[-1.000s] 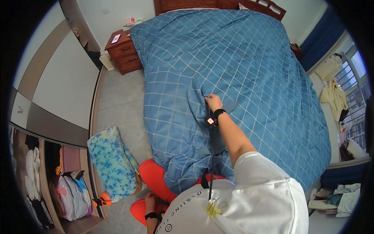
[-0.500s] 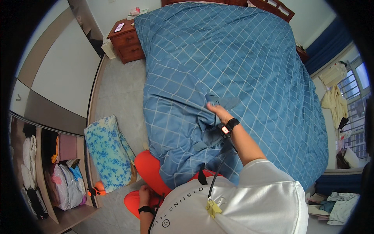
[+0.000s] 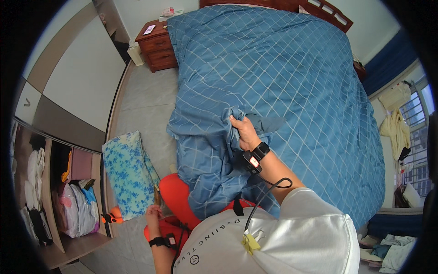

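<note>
Head view: right hand (image 3: 246,133) clenched on a bunched fold of the blue checked cover (image 3: 292,91). Cover fills centre, running far to the wooden headboard (image 3: 219,2). Left hand (image 3: 154,212) empty, fingers loosely parted, near left, beside folded floral fabric (image 3: 125,176).

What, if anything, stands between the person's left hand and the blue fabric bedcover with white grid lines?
A bent, red-clothed leg lies between the left hand and the nearest part of the bedcover.

Dark lettering (image 3: 205,230) and a small round emblem (image 3: 194,259) mark the white shirt (image 3: 296,233).
</note>
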Demonstrator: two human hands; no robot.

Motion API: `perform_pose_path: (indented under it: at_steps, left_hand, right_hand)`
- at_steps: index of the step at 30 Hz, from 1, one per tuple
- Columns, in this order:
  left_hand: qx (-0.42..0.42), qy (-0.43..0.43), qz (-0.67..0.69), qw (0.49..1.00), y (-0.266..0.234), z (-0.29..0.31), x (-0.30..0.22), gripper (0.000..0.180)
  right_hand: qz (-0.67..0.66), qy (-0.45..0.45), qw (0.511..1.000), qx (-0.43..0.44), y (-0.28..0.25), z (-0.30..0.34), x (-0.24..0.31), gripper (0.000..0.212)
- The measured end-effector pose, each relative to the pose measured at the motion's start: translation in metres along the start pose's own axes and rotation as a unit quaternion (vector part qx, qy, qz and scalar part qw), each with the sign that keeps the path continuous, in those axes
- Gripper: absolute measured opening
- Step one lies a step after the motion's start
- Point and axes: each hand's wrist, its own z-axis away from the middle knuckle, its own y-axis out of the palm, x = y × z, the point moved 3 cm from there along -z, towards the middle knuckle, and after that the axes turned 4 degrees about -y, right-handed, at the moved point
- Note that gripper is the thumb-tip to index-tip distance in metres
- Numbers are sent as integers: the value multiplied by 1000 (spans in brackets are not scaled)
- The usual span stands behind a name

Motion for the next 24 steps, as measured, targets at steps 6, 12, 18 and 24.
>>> perform_pose_path:
  at_steps: [6, 12, 18, 24]
  left_hand:
    - [0, 110, -10, 994, 39, -9, -122, 21]
    - [90, 220, -85, 968, 137, 22, -236, 23]
    - [89, 464, -213, 855, 186, 53, -276, 31]
    - [59, 399, -119, 907, 169, 53, -249, 15]
  right_hand:
    - [-174, 114, 974, 95, 53, 14, -6, 27]
    - [-277, 265, 908, 170, 93, 43, -22, 61]
    - [-312, 325, 866, 216, 114, 59, -40, 58]
    - [-318, 322, 866, 210, 133, 62, -34, 53]
